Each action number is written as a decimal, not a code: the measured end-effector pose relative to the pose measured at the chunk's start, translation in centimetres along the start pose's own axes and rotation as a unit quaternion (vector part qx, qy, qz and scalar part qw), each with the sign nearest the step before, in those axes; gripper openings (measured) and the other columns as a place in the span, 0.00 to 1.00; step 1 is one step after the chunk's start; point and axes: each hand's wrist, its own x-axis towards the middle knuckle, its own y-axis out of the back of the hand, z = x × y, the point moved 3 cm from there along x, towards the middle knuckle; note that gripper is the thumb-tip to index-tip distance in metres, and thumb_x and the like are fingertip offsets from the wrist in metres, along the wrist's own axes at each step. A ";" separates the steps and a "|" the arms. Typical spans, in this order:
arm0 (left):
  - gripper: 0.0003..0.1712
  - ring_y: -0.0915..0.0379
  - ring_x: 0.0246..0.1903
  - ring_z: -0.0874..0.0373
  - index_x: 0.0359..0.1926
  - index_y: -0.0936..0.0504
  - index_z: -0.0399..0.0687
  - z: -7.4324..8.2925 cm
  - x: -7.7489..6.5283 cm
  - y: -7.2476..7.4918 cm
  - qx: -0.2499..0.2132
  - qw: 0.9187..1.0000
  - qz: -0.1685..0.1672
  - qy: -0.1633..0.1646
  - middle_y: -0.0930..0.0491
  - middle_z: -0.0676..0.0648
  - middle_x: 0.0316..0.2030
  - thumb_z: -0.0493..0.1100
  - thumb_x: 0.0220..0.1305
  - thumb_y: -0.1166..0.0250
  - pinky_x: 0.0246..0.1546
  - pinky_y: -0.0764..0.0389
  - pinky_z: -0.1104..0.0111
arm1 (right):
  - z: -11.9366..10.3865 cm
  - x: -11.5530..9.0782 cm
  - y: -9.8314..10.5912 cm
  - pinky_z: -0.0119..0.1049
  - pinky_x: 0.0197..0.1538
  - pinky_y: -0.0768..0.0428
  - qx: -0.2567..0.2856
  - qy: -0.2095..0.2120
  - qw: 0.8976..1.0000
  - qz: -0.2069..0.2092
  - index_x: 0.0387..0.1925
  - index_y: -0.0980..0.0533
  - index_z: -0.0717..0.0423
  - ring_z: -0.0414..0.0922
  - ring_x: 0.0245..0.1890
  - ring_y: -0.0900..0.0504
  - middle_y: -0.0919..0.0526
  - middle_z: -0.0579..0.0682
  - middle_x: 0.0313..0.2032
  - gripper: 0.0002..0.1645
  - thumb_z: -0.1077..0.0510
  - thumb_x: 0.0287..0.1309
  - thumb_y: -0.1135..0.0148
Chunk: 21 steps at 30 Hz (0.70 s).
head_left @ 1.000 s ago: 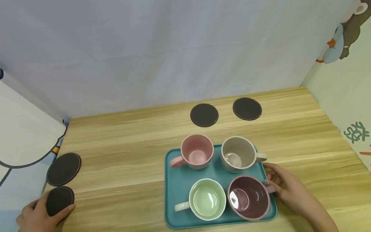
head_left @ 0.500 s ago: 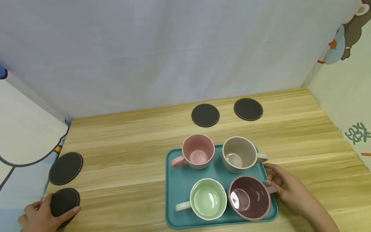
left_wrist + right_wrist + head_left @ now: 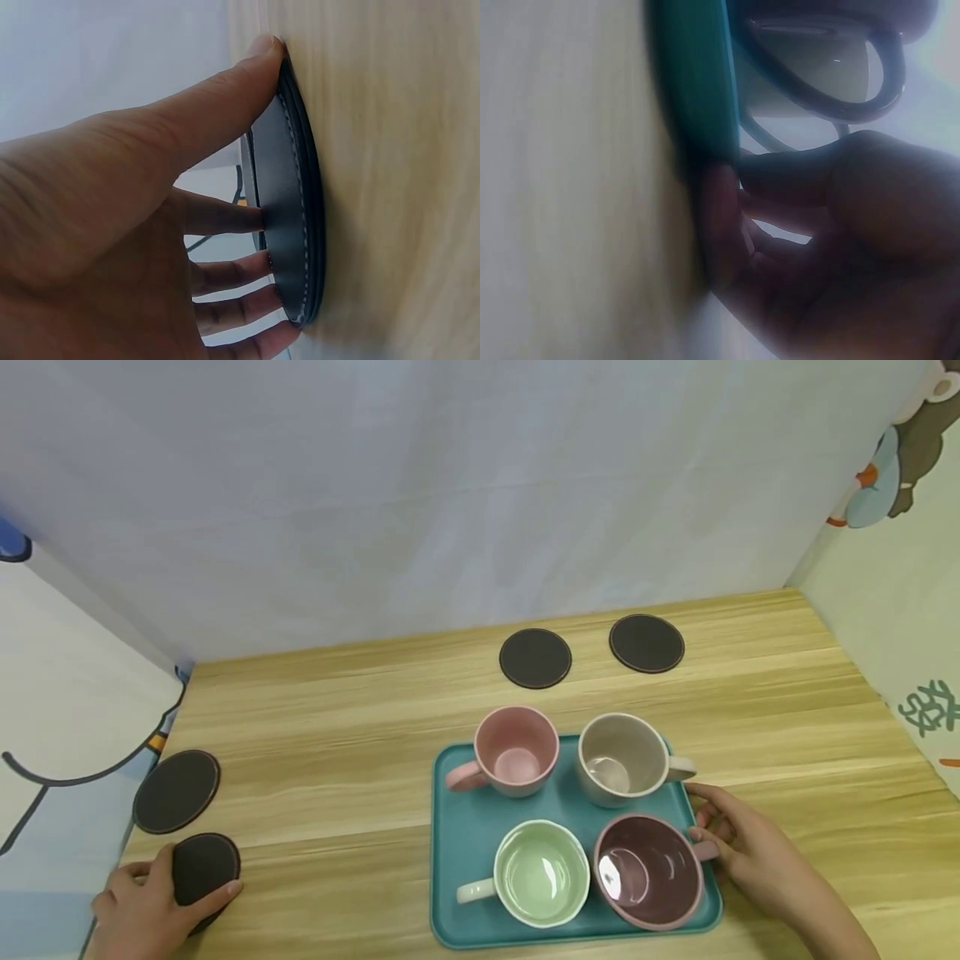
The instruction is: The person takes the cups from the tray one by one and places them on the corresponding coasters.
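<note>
My left hand [image 3: 153,902] spans a round black coaster [image 3: 207,868] at the lower left, gripping its rim between thumb and fingertips. In the left wrist view the stitched coaster [image 3: 285,202] shows a layered edge, as of a small stack, close to the wood. My right hand [image 3: 742,852] holds the right edge of a teal tray [image 3: 459,827]; the right wrist view shows fingers at the tray's rim [image 3: 697,82], dark and blurred. On the tray stand a pink mug [image 3: 516,752], a beige mug [image 3: 621,758], a pale green mug [image 3: 542,874] and a plum mug [image 3: 648,872].
Another black coaster [image 3: 177,792] lies just behind my left hand. Two more, a middle coaster [image 3: 536,658] and a right coaster [image 3: 647,643], lie near the back of the wooden table [image 3: 322,752]. A pale cloth [image 3: 450,502] hangs behind; a printed panel [image 3: 892,610] borders the right.
My left hand has moved right and slightly away from me, carrying the coaster with it. The right hand stays at the tray. The whole head view has shifted slightly.
</note>
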 end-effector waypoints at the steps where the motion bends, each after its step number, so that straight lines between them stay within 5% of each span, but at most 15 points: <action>1: 0.74 0.53 0.60 0.11 0.71 0.49 0.18 0.1 0.0 0.0 -0.003 1.000 -0.001 -0.001 0.52 0.11 0.59 0.78 0.54 0.30 0.59 0.37 0.25 | 0.0 0.0 0.0 0.29 0.31 0.21 0.001 -0.001 1.000 -0.001 0.71 0.31 0.62 0.31 0.30 0.26 0.20 0.54 0.44 0.34 0.68 0.65 0.34; 16: 0.73 0.54 0.60 0.10 0.69 0.49 0.16 0.5 0.0 -0.1 0.003 1.000 0.000 -0.020 0.51 0.09 0.57 0.78 0.57 0.32 0.60 0.40 0.25 | -0.1 -0.1 0.0 0.29 0.30 0.21 -0.001 0.002 1.000 0.001 0.71 0.31 0.63 0.30 0.30 0.26 0.20 0.53 0.44 0.34 0.67 0.65 0.34; 21: 0.73 0.51 0.57 0.08 0.70 0.47 0.13 2.5 -0.3 0.3 0.018 0.997 0.013 -0.079 0.49 0.07 0.55 0.79 0.59 0.35 0.59 0.40 0.25 | 0.0 -0.1 0.0 0.29 0.31 0.23 -0.008 0.001 1.000 0.005 0.71 0.31 0.64 0.29 0.30 0.27 0.20 0.53 0.44 0.34 0.67 0.64 0.33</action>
